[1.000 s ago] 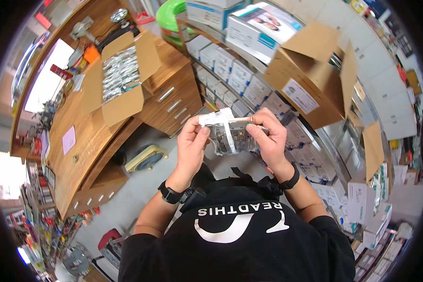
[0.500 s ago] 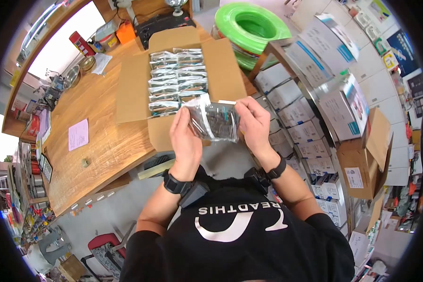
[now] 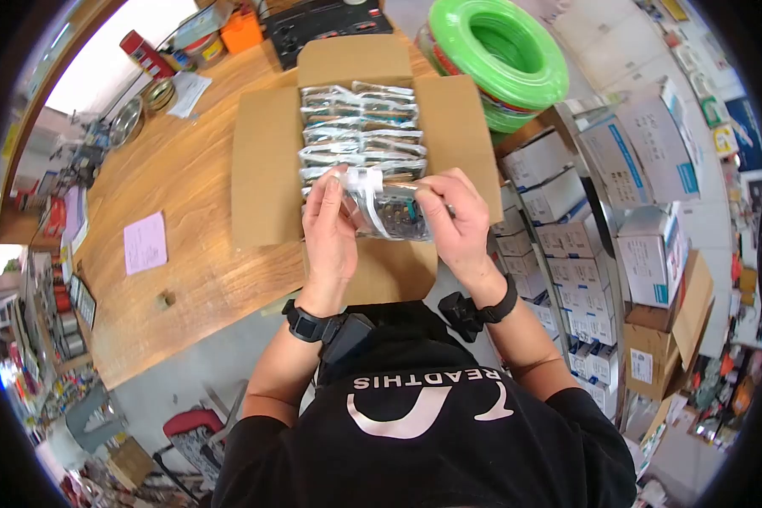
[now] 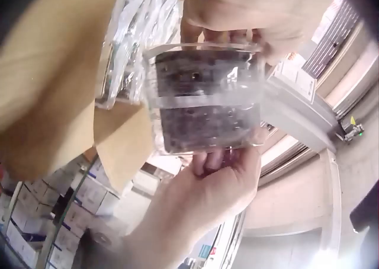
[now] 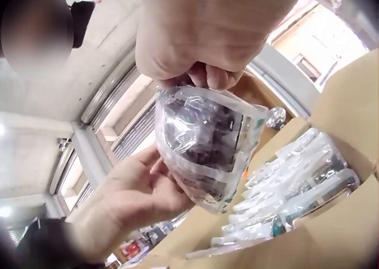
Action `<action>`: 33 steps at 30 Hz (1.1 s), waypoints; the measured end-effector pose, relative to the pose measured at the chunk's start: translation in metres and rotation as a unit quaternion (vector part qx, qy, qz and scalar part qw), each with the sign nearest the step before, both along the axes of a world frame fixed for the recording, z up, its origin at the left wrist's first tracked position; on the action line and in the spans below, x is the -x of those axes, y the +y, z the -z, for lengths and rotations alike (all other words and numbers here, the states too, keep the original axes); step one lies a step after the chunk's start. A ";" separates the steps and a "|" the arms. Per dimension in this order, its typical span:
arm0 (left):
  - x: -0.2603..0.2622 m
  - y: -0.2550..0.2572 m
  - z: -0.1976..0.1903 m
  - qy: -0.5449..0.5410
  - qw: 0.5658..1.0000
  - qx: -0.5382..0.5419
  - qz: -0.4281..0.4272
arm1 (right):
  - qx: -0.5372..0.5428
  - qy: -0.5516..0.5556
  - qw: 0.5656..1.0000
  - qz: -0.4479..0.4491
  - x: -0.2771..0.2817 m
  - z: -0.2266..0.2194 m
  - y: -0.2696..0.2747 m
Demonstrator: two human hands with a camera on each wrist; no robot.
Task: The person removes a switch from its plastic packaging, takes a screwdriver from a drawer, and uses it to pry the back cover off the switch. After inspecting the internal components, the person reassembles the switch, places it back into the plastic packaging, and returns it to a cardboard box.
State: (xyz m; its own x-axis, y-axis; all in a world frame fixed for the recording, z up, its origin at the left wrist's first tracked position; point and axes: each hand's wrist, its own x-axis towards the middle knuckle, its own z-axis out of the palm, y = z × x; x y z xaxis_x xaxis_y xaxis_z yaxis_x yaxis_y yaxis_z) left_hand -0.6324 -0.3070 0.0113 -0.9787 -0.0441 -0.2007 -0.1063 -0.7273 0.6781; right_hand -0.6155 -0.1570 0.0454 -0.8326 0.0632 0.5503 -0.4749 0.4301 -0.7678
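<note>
A wooden desk [image 3: 207, 182] extends left of the left hand [image 3: 328, 237]. Behind that hand, a red-backed chair [image 3: 186, 420] stands on grey floor [image 3: 165, 388]. Shelving [image 3: 591, 178] stands right of the right hand [image 3: 457, 224].

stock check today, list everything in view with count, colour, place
held packet: 1, clear over dark contents, centre
open carton: 1, brown, on desk
boxed packets: many, clear, rows in open carton
desk: 1, wood brown, ahead and left
slip: 1, pinkish, on desk
can: 1, red, desk's far left
device: 1, black, behind open carton
coil: uncertain count, green, beyond open carton's right
boxes: many, white and blue, stacked right
second carton: 1, brown, far right
chair: 1, red and grey, lower left
other clutter: mixed, too small or blurred to count
shirt: 1, black, worn
left hand: 1, bare, on held packet
right hand: 1, bare, on held packet
</note>
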 end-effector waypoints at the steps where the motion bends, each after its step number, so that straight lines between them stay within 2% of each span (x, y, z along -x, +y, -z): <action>1: -0.002 -0.010 -0.002 0.016 0.998 0.032 0.050 | 0.008 -0.003 1.000 -0.011 0.002 -0.001 -0.006; 2: -0.004 -0.020 -0.001 0.033 0.993 0.094 0.058 | -0.010 0.003 0.999 -0.036 0.002 -0.002 -0.012; 3: -0.006 -0.026 -0.002 0.027 0.993 0.102 0.050 | -0.029 0.009 0.998 -0.059 0.002 -0.001 -0.019; 5: -0.013 -0.038 -0.004 0.018 0.997 0.025 -0.073 | 0.003 0.031 0.997 -0.077 0.006 0.002 -0.034; 6: -0.019 -0.041 -0.012 0.002 0.994 0.005 -0.108 | 0.016 0.023 0.997 -0.077 0.004 0.000 -0.042; 7: -0.027 -0.048 -0.010 -0.002 0.993 0.009 -0.117 | 0.029 0.012 0.997 -0.075 0.000 0.000 -0.051; 9: -0.033 -0.060 -0.005 -0.046 0.984 -0.064 -0.162 | 0.056 0.016 0.995 -0.083 -0.006 -0.001 -0.067; 11: -0.043 -0.071 -0.004 -0.061 0.982 -0.057 -0.168 | 0.095 -0.033 0.989 -0.106 -0.011 0.004 -0.077; 13: -0.050 -0.084 -0.006 -0.075 0.985 -0.049 -0.144 | 0.112 -0.052 0.987 -0.100 -0.015 0.005 -0.089; 16: -0.058 -0.111 0.001 -0.050 0.996 -0.003 -0.075 | 0.084 -0.018 0.991 -0.098 -0.023 0.008 -0.105; 18: -0.067 -0.134 0.010 -0.030 0.989 0.111 -0.095 | 0.039 -0.007 0.990 -0.134 -0.030 0.005 -0.126; 19: -0.070 -0.145 0.012 -0.035 0.988 0.116 -0.096 | 0.045 -0.012 0.990 -0.134 -0.034 0.008 -0.138; 21: -0.075 -0.170 0.013 -0.047 0.987 0.081 -0.129 | 0.022 -0.025 0.991 -0.133 -0.043 0.013 -0.170; 22: -0.075 -0.183 0.017 -0.048 0.987 0.083 -0.130 | 0.002 -0.025 0.992 -0.127 -0.045 0.017 -0.187; 23: -0.075 -0.196 0.023 -0.070 0.989 0.039 -0.124 | 0.002 -0.024 0.992 -0.127 -0.046 0.023 -0.203; 25: -0.072 -0.223 0.043 -0.094 0.989 -0.008 -0.114 | -0.024 0.011 0.997 -0.078 -0.046 0.043 -0.238; 27: -0.067 -0.261 0.069 -0.105 0.991 -0.058 -0.051 | -0.049 0.021 0.998 -0.040 -0.043 0.065 -0.269; 28: -0.064 -0.280 0.068 -0.111 0.991 -0.054 -0.051 | -0.019 -0.001 1.000 -0.021 -0.044 0.062 -0.286; 29: -0.062 -0.293 0.069 -0.115 0.992 -0.041 -0.023 | 0.044 -0.070 0.997 0.010 -0.045 0.073 -0.304; 30: -0.063 -0.306 0.070 -0.122 0.992 -0.031 0.001 | 0.059 -0.083 0.995 0.025 -0.046 0.081 -0.320; 31: -0.061 -0.321 0.073 -0.131 0.991 -0.036 -0.007 | 0.075 -0.094 0.992 0.043 -0.047 0.084 -0.334; 33: -0.050 -0.347 0.080 -0.130 0.991 0.021 -0.034 | 0.044 -0.088 0.994 0.042 -0.054 0.075 -0.354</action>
